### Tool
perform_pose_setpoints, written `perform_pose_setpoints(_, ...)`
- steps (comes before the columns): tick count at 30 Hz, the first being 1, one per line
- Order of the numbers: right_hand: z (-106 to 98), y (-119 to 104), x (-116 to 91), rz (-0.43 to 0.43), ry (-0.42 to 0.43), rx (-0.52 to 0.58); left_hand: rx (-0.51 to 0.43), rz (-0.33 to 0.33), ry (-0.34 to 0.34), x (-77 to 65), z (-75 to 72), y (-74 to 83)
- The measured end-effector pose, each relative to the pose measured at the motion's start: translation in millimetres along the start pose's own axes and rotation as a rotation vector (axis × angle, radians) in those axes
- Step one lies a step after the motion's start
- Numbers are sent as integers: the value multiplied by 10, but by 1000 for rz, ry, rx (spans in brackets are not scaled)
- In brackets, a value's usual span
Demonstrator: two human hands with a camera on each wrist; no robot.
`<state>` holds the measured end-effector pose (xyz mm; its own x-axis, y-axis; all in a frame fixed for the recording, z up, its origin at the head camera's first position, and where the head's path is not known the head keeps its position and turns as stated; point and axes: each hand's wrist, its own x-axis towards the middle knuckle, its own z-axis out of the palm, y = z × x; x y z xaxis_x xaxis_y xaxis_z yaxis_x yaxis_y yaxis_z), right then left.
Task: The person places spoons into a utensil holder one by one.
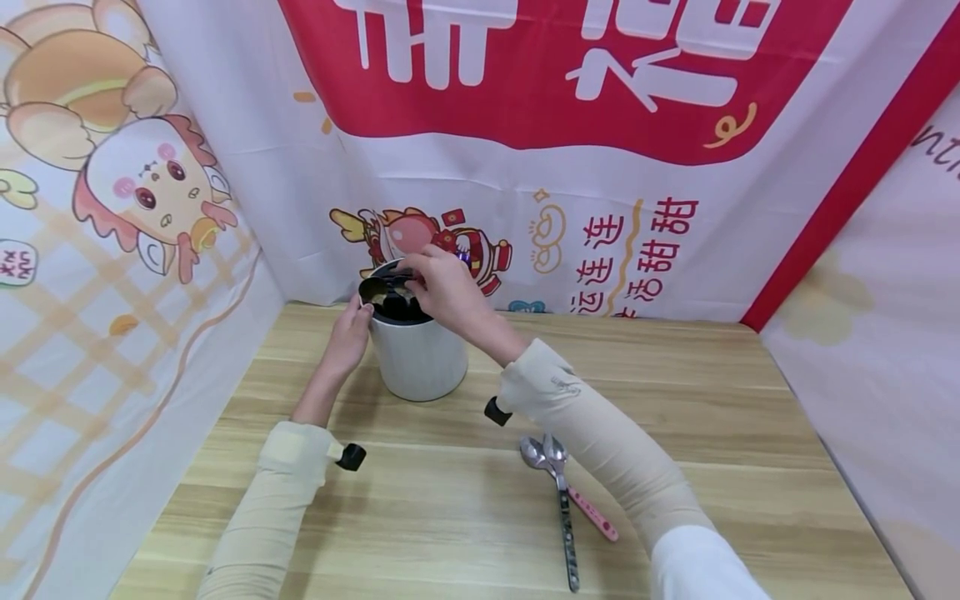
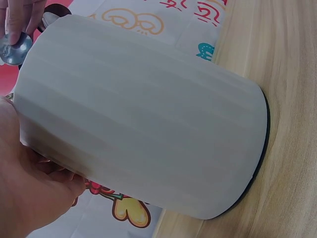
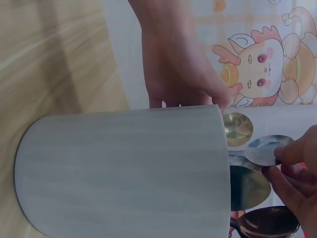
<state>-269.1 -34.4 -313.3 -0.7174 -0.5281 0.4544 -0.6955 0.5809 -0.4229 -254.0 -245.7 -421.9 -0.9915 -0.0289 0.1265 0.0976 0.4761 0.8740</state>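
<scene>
A white cylindrical holder (image 1: 420, 362) with a dark inside stands upright at the back of the table. My left hand (image 1: 348, 337) grips its left side near the rim, fingers reaching round the wall. Over the mouth, my right hand (image 1: 450, 292) pinches a silver spoon (image 3: 267, 145) by its bowl, thumb and fingertips on the metal. This spoon's handle runs down behind the rim and is hidden. Around it, bowls of other spoons rise from the holder: a gold-toned spoon (image 3: 238, 130), a broad dark spoon (image 3: 250, 188) and a brownish ladle-like one (image 3: 267, 221).
Two crossed spoons lie on the wooden table (image 1: 420, 500) at front right: one with a black patterned handle (image 1: 567, 533), one with a pink handle (image 1: 596, 515). Printed cloth (image 1: 300, 192) hangs right behind the holder and along both sides.
</scene>
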Motion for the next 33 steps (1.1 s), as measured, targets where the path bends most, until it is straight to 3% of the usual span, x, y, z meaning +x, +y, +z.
perform_pose_setpoints(5, -12, 28, 5, -4, 12, 6, 4, 8, 9, -3, 4, -3)
perform_pose_setpoints(14, 27, 69, -27, 41, -64, -72, -17, 10, -8, -22, 30, 4)
perform_pose_setpoints(33, -237, 243, -292, -9, 46, 42, 9, -12, -8, 5, 11, 9)
